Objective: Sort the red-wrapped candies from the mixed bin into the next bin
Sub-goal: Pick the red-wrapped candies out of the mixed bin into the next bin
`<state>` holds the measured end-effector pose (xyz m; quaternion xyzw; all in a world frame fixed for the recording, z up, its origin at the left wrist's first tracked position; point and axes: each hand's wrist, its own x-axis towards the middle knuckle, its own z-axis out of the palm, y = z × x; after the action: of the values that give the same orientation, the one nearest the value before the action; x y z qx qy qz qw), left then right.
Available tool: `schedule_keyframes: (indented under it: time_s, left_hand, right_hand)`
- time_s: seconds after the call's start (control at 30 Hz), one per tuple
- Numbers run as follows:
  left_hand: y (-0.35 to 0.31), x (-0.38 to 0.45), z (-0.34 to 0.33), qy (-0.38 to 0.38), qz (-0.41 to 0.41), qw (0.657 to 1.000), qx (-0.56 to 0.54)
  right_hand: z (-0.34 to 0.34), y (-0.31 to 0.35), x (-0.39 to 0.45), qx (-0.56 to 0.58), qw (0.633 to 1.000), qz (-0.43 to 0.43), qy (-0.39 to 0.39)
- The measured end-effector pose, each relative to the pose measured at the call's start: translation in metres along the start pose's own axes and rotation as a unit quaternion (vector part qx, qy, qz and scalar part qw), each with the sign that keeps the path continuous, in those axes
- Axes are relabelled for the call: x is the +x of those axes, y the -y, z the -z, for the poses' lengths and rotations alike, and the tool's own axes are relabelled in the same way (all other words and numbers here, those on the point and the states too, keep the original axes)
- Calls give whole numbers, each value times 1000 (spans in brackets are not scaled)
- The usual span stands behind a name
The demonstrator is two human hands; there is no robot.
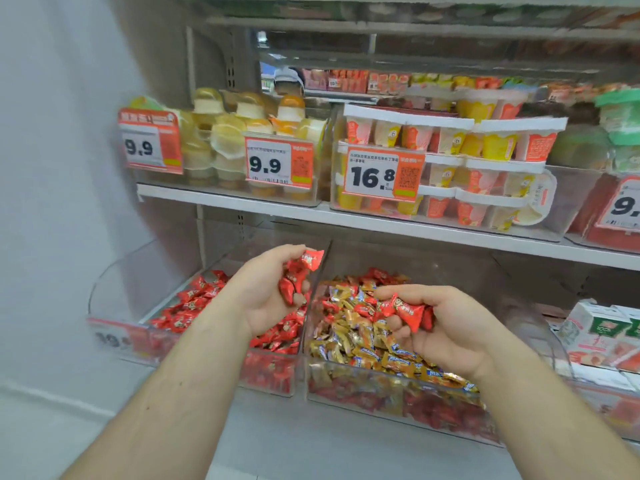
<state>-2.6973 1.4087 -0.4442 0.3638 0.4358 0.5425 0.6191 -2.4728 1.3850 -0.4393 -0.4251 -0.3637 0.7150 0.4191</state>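
Note:
Two clear plastic bins stand side by side on the lower shelf. The mixed bin (pixel 391 405) on the right holds gold-wrapped candies (pixel 367 344) with red-wrapped candies (pixel 375 277) among them. The left bin (pixel 273 382) holds only red-wrapped candies (pixel 187 306). My left hand (pixel 266 289) hovers over the left bin and grips a bunch of red candies (pixel 298 275). My right hand (pixel 446 327) is over the mixed bin and holds several red candies (pixel 408 311) in curled fingers.
A white shelf (pixel 346 220) runs just above the bins, carrying clear boxes of jelly cups (pixel 221 143) and pudding cups (pixel 450 174) with price tags (pixel 382 174). Boxed goods (pixel 602 334) sit to the right. A white wall (pixel 52 202) lies on the left.

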Motion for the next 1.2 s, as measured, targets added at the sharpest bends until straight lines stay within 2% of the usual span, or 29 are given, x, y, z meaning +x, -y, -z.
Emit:
schedule_keyframes:
  time_s: [0.1, 0.23, 0.37, 0.5, 0.6, 0.7, 0.9, 1.0, 1.13, 1.2]
  left_hand:
    - [-2, 2, 29, -67, 1, 998, -18]
    - [1, 5, 55, -110, 2, 993, -45]
    - [7, 17, 77, -163, -4, 987, -8]
    - [13, 22, 85, -185, -4, 981, 54]
    - [15, 24, 89, -176, -21, 980, 88]
    - [15, 22, 85, -160, -18, 980, 120]
    - [14, 10, 60, -94, -53, 972, 208]
    - [18, 6, 37, -92, -109, 960, 243]
    - [26, 3, -1, -113, -237, 926, 270]
    - [33, 0, -22, -93, -260, 918, 285]
  right_hand:
    - [-39, 2, 15, 12, 999, -43, 15]
    - [-94, 3, 42, 10, 996, -80, 26]
    - [-131, -4, 73, -33, 996, -79, 3]
    - [-141, -15, 91, -92, 992, -77, -32]
    - [-139, -20, 95, -101, 991, -74, -44]
    - [-135, -21, 93, -83, 993, -76, -24]
    - [-111, -18, 72, -54, 997, -52, -5]
    - [-89, -17, 55, -16, 1000, -21, -15]
    - [-52, -12, 34, 5, 998, 13, -57]
    - [-31, -7, 26, -1, 996, 27, -88]
